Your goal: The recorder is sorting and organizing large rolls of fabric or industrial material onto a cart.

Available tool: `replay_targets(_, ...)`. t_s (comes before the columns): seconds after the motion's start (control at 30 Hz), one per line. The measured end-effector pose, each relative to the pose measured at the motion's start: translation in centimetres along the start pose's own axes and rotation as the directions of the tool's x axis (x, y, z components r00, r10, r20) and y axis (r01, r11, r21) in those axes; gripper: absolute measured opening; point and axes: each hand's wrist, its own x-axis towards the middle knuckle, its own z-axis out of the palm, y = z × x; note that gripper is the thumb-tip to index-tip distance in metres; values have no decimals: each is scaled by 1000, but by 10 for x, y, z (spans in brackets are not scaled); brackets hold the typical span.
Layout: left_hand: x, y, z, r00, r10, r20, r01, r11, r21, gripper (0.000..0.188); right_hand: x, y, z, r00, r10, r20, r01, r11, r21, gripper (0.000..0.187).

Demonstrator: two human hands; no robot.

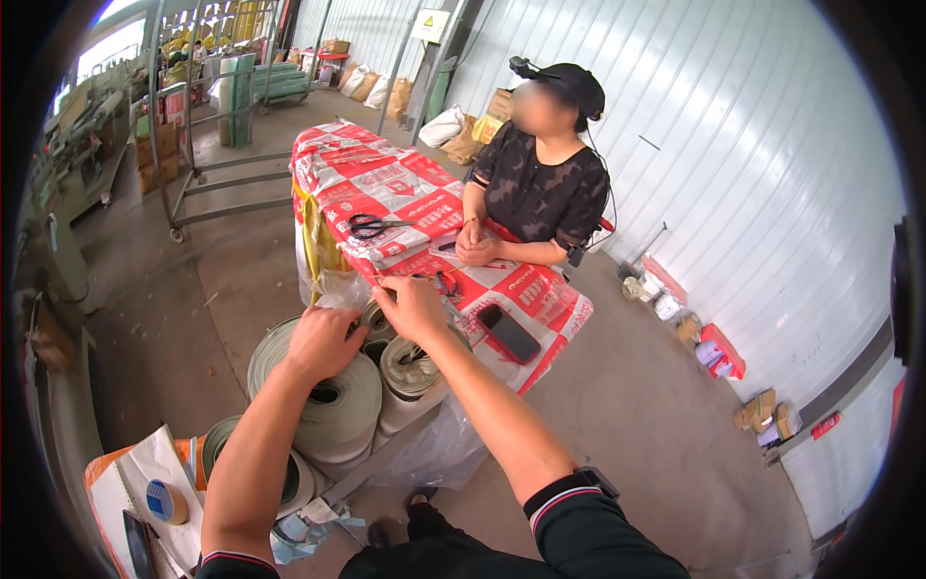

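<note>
In the middle, my left hand (pixel 326 343) reaches over pale grey-green rolls (pixel 333 420), its fingers curled at the near edge of crumpled clear plastic film (pixel 341 288). My right hand (pixel 413 309) is a little farther right, its fingers closed by the table's near corner. What those fingertips pinch, if anything, is too small to tell. Red-and-white printed sheeting (pixel 386 183) covers the table before me. Red-handled scissors (pixel 446 283) lie just beyond my right hand, and a dark phone (pixel 508 334) rests to its right.
Across the table stands a person (pixel 540 188) with hands clasped on the sheeting. Black-handled scissors (pixel 368 226) lie farther back. At lower left are a tape roll (pixel 166 503) and papers. A wheeled metal rack (pixel 222 183) stands at far left; boxes (pixel 762 413) line the right wall.
</note>
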Motion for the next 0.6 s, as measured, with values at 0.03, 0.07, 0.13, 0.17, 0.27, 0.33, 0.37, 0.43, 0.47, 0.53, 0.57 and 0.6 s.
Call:
replay_targets(0.03,0,0,0,1000,-1,8,1,1000,3,31,0,0,0,1000,-1,3,1,1000,1,30)
replay_targets(0.07,0,-1,0,1000,-5,7,5,1000,3,31,0,-1,1,1000,-2,3,2,1000,4,30)
replay_targets(0.13,0,-1,0,1000,-7,16,7,1000,6,31,1,-1,0,1000,-4,4,4,1000,5,30)
replay_targets(0.17,1,0,-1,1000,-6,14,6,1000,4,31,1,0,-1,1000,-3,2,3,1000,-2,30)
replay_targets(0.27,0,0,-3,999,-20,27,20,1000,-2,31,2,-1,1,1000,-12,1,12,1000,4,30)
replay_targets(0.33,0,-4,4,999,-2,-36,2,1000,-22,28,2,0,1,1000,-16,-2,16,1000,12,29)
replay_targets(0.37,1,-3,4,999,-1,-37,0,1000,-23,28,1,0,0,1000,-12,-3,12,1000,5,29)
replay_targets(0.43,3,-1,4,1000,-10,-16,10,1000,-21,28,1,0,-1,1000,-9,-6,9,1000,-1,29)
replay_targets(0.47,2,-2,4,1000,-9,-16,9,1000,-20,28,1,-1,0,1000,-5,-8,5,1000,-2,29)
replay_targets(0.53,0,-4,5,999,-2,-35,1,1000,-22,27,2,-2,0,1000,1,-12,-1,1000,-4,28)
replay_targets(0.57,0,-4,4,999,1,-33,-2,1000,-22,27,2,-3,0,1000,7,-1,-8,1000,-12,28)
replay_targets(0.6,0,-4,3,1000,0,-20,0,1000,-19,29,2,-4,0,1000,14,10,-14,1000,-20,28)
